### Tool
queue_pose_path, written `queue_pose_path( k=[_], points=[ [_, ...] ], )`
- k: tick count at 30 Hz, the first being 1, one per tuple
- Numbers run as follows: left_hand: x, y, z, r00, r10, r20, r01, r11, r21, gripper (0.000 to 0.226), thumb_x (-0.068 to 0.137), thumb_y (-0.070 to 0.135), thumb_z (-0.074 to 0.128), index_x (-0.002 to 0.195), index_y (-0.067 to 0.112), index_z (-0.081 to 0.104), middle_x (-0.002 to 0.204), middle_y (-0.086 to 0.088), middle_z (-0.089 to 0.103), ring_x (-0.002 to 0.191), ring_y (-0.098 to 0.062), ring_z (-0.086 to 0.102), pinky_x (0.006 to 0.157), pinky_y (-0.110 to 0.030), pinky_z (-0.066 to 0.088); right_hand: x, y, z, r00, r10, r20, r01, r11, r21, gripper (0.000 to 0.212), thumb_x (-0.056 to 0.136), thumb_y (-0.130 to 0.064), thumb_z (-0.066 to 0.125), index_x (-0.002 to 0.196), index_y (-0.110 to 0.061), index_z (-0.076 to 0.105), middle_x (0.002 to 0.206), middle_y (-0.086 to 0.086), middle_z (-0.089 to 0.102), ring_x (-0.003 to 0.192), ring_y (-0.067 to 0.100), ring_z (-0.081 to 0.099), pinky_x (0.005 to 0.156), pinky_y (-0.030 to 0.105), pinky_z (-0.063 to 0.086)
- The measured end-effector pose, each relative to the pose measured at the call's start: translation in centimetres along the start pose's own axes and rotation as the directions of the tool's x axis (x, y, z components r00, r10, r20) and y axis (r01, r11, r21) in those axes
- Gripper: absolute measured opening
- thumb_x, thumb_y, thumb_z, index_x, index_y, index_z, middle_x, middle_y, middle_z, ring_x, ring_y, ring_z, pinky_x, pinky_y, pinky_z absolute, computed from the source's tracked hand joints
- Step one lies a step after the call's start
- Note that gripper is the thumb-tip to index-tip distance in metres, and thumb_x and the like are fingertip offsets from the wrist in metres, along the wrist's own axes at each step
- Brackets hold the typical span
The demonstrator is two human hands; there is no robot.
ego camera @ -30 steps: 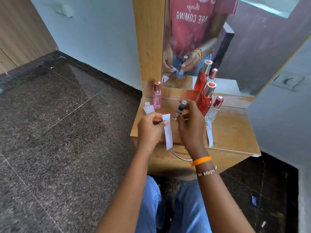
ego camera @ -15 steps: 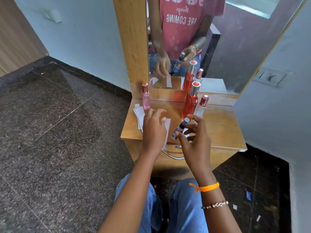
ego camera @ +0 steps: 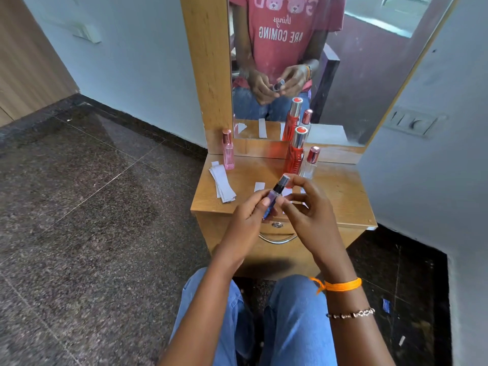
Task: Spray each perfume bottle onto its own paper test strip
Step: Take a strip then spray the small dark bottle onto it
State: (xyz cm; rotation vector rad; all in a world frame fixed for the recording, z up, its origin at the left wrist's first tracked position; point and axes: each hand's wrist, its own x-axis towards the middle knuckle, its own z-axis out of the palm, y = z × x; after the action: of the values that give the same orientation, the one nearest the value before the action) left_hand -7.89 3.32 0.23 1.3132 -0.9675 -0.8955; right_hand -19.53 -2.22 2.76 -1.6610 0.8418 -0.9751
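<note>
Colours on the wooden dressing table and around it

The small bottle (ego camera: 273, 198) was purple with a black sprayer. The tall bottle (ego camera: 294, 154) at the back edge of the dressing table (ego camera: 340, 196) was red with a silver collar and red top; the bottle (ego camera: 228, 151) at the back left corner was pink with a rose-metal cap. The paper strips (ego camera: 223, 184) near the left edge were white. The table was light brown wood, the floor (ego camera: 79, 207) dark speckled stone, the wristband (ego camera: 340, 285) orange, the jeans (ego camera: 295, 318) blue.
</note>
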Motion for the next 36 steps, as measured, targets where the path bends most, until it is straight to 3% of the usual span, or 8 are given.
queue_pose_path(
  k=[9, 15, 19, 23, 26, 29, 32, 36],
  points=[
    [-1.0, 1.3, 1.2, 0.995, 0.047, 0.083, -0.038, 0.994, -0.100, 0.024, 0.098, 0.032, 0.035, 0.100, 0.036, 0.059, 0.074, -0.008, 0.041, 0.063, -0.010, 0.040, 0.053, -0.019, 0.036, 0.2, -1.5, 0.5, 1.000, -0.001, -0.026, 0.004, 0.993, 0.118, 0.009, 0.083, -0.008, 0.068, 0.085, -0.017, 0.069, 0.077, 0.004, 0.066, 0.069, 0.010, 0.063, 0.064, 0.022, 0.052],
    [-1.3, 2.1, 0.8, 0.982, 0.007, 0.190, 0.011, 0.995, -0.096, 0.028, 0.098, 0.034, 0.034, 0.086, 0.020, 0.055, 0.059, 0.011, 0.044, 0.050, -0.004, 0.037, 0.046, -0.015, 0.031, -0.2, -1.7, -0.4, 0.999, -0.042, -0.014, 0.044, 0.970, 0.240, 0.005, 0.082, -0.005, 0.066, 0.077, -0.003, 0.067, 0.070, 0.011, 0.062, 0.060, 0.017, 0.057, 0.061, 0.025, 0.049],
    [-1.6, 2.4, 0.7, 0.931, -0.095, 0.351, 0.193, 0.948, -0.253, 0.032, 0.096, 0.042, 0.036, 0.076, 0.024, 0.054, 0.056, 0.009, 0.040, 0.046, -0.005, 0.033, 0.044, -0.016, 0.028, 0.0, -1.5, -0.8, 0.996, -0.022, 0.083, -0.008, 0.939, 0.344, 0.008, 0.080, -0.011, 0.063, 0.077, -0.004, 0.066, 0.065, 0.002, 0.061, 0.055, 0.011, 0.053, 0.058, 0.020, 0.045],
    [-2.6, 1.1, 0.9, 0.845, -0.185, 0.502, 0.422, 0.807, -0.413, 0.032, 0.093, 0.043, 0.036, 0.078, 0.021, 0.053, 0.057, 0.008, 0.040, 0.045, -0.005, 0.032, 0.044, -0.018, 0.024, 1.5, -0.5, -3.1, 0.997, 0.071, -0.003, -0.057, 0.826, 0.561, 0.009, 0.077, -0.019, 0.067, 0.071, -0.016, 0.072, 0.066, -0.009, 0.067, 0.062, 0.005, 0.056, 0.064, 0.020, 0.046],
    [-2.6, 0.2, 1.1, 0.866, -0.238, 0.440, 0.419, 0.826, -0.378, 0.030, 0.089, 0.045, 0.043, 0.087, 0.020, 0.059, 0.067, 0.005, 0.051, 0.051, -0.006, 0.041, 0.049, -0.018, 0.035, 2.5, 1.6, -5.0, 0.990, 0.016, -0.143, 0.006, 0.988, 0.154, 0.015, 0.086, -0.011, 0.064, 0.074, -0.019, 0.069, 0.066, -0.011, 0.067, 0.066, 0.003, 0.060, 0.065, 0.018, 0.048],
    [-2.0, -0.1, 1.3, 0.923, -0.219, 0.316, 0.323, 0.889, -0.326, 0.018, 0.093, 0.028, 0.049, 0.088, 0.028, 0.067, 0.081, 0.011, 0.056, 0.060, -0.005, 0.049, 0.060, -0.018, 0.045, 2.2, 5.2, -5.1, 0.976, -0.045, -0.213, -0.037, 0.930, -0.365, 0.006, 0.083, -0.006, 0.067, 0.085, -0.011, 0.068, 0.077, -0.003, 0.066, 0.075, 0.016, 0.065, 0.070, 0.023, 0.046],
    [-1.5, -0.3, 1.6, 0.959, -0.185, 0.214, 0.226, 0.955, -0.189, 0.036, 0.096, 0.016, 0.046, 0.084, 0.040, 0.070, 0.088, 0.015, 0.059, 0.076, -0.002, 0.054, 0.081, -0.020, 0.046, 1.5, 7.5, -4.7, 0.968, -0.078, -0.240, -0.051, 0.872, -0.488, 0.013, 0.081, 0.002, 0.064, 0.090, -0.007, 0.068, 0.083, 0.006, 0.068, 0.078, 0.024, 0.065, 0.069, 0.023, 0.043],
    [-1.1, -0.2, 1.7, 0.986, -0.130, 0.107, 0.139, 0.987, -0.079, 0.026, 0.091, 0.019, 0.055, 0.096, 0.042, 0.067, 0.101, 0.008, 0.068, 0.103, -0.004, 0.061, 0.089, -0.014, 0.044, 1.3, 8.4, -4.3, 0.968, -0.084, -0.238, -0.051, 0.857, -0.512, 0.019, 0.080, 0.008, 0.062, 0.095, -0.002, 0.068, 0.092, 0.014, 0.062, 0.080, 0.028, 0.063, 0.074, 0.029, 0.048]
  ],
)
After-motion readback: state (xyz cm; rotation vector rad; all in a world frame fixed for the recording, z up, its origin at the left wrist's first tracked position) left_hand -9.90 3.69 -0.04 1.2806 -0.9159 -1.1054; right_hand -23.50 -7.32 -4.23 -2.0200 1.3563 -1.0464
